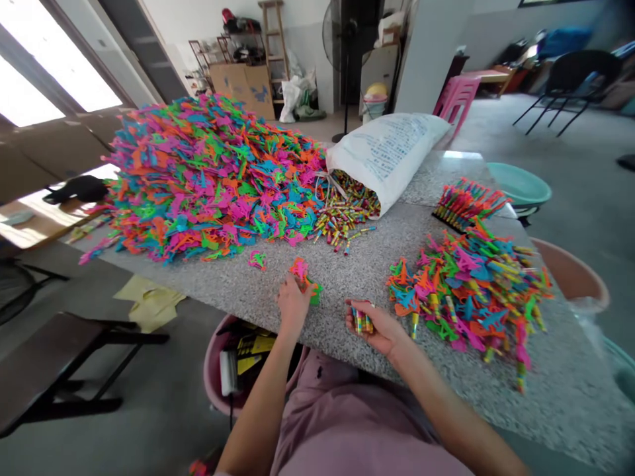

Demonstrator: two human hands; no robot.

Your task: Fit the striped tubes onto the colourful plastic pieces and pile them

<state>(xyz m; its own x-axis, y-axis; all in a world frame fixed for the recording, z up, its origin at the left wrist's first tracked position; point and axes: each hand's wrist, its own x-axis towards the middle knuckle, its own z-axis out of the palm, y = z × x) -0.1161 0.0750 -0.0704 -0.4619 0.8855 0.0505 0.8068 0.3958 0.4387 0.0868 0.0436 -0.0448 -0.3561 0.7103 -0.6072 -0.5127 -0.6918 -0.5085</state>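
Observation:
My left hand [294, 305] is just above the granite table's front edge, its fingers closed round small plastic pieces [299, 268] in pink, orange and green. My right hand [380, 327] is closed round several short tubes [363, 321] with yellow, red and blue patterns. A green and pink plastic piece [257, 260] lies alone, beyond my left hand. To the right of my right hand is a heap of tubes joined to plastic figures [471, 284]. Loose tubes [340, 228] spill from the mouth of a white woven sack [389, 155].
A big mound of bright plastic pieces [213, 178] covers the table's left. A dark rack of upright tubes [451, 221] stands at the back right. Below the front edge is a pink tub [214, 357]; basins [520, 184] stand beyond the right edge. A dark stool [54, 363] is at left.

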